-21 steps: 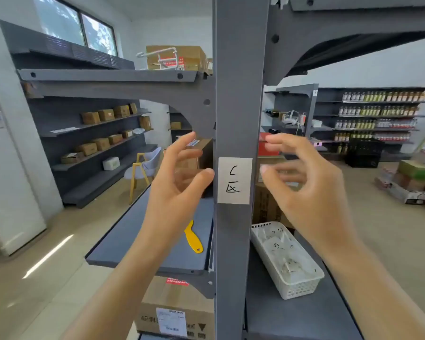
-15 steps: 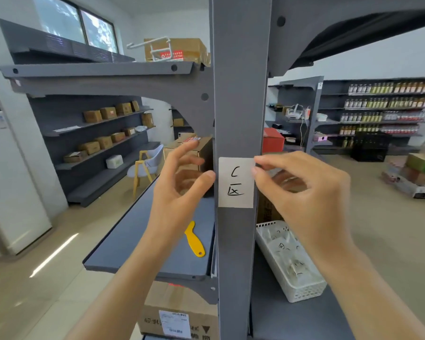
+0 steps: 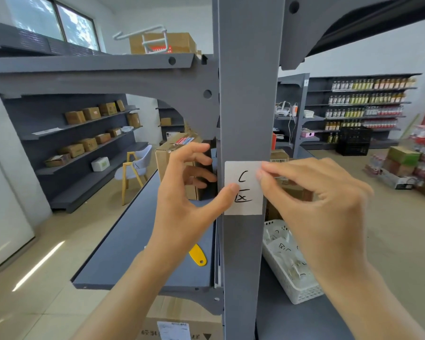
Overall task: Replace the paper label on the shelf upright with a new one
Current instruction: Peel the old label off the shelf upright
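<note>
Right hand (image 3: 312, 204) pinching the upper right corner of the paper label (image 3: 243, 187), thumb and forefinger pressed together on the paper's edge, other fingers curled behind. Left hand (image 3: 189, 200) spread, gripping nothing: thumb tip pressed flat on the label's left edge about halfway down, fingers reaching past the upright's left side toward a cardboard box (image 3: 174, 163). Label white, squarish, hand-marked in black with a "C" over a second character; stuck to the front face of the grey shelf upright (image 3: 245, 94), near mid-height, spanning most of the face's width, closer to the right edge. Whether the pinched corner is lifted off the metal, cannot tell.

Left of the upright, a grey shelf board (image 3: 133, 241) with a yellow scraper (image 3: 198, 257) lying near its right edge, partly hidden by the left wrist. Right of the upright, a white perforated basket (image 3: 299, 288) on the lower shelf, holding paper slips with black marks. Under the left board, another carton (image 3: 179, 317) with a printed sticker.
</note>
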The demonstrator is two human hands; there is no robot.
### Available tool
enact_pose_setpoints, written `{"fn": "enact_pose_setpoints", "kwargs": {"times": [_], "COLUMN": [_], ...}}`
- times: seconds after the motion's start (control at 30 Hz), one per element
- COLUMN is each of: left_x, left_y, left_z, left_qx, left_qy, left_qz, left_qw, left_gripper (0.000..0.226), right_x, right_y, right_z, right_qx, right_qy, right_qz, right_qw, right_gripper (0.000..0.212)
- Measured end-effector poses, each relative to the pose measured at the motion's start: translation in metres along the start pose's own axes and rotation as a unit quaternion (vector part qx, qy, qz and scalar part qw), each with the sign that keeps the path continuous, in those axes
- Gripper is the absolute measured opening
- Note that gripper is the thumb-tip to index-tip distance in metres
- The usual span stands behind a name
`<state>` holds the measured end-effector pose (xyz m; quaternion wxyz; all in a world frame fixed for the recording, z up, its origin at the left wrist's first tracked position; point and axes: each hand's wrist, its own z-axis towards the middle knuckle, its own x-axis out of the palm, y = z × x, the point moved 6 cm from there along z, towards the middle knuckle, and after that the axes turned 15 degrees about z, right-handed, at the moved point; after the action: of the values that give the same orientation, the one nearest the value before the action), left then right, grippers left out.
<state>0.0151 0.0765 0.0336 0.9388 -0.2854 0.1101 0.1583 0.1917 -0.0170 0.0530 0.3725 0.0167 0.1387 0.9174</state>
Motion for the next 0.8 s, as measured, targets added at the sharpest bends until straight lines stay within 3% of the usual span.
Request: {"fn": "enact_pose_setpoints", "kwargs": {"times": [0.2, 0.33, 0.5, 0.63, 0.8], "left_x": [-0.003, -0.003, -0.004, -0.006, -0.008], "left_y": [-0.007, -0.012, -0.012, -0.015, -0.022], "left_z": [0.002, 0.003, 0.004, 0.004, 0.003], "left_qx": [0.070, 0.124, 0.119, 0.118, 0.145], "left_qy": [-0.020, -0.022, -0.022, -0.031, -0.038], "left_qz": [0.046, 0.082, 0.078, 0.084, 0.124], "left_qw": [0.996, 0.989, 0.990, 0.989, 0.981], "left_gripper": [0.056, 0.048, 0.041, 0.038, 0.035], "right_x": [0.008, 0.003, 0.001, 0.007, 0.014], "right_y": [-0.004, 0.001, 0.007, 0.011, 0.009], "right_z": [0.010, 0.011, 0.011, 0.013, 0.011], "right_qx": [0.062, 0.035, -0.010, 0.015, 0.041], "right_qy": [0.041, 0.022, -0.010, -0.001, 0.029], "right_qz": [-0.021, 0.000, -0.039, -0.093, -0.079], "right_qw": [0.997, 0.999, 0.999, 0.996, 0.996], "right_gripper": [0.003, 0.001, 0.007, 0.011, 0.012]}}
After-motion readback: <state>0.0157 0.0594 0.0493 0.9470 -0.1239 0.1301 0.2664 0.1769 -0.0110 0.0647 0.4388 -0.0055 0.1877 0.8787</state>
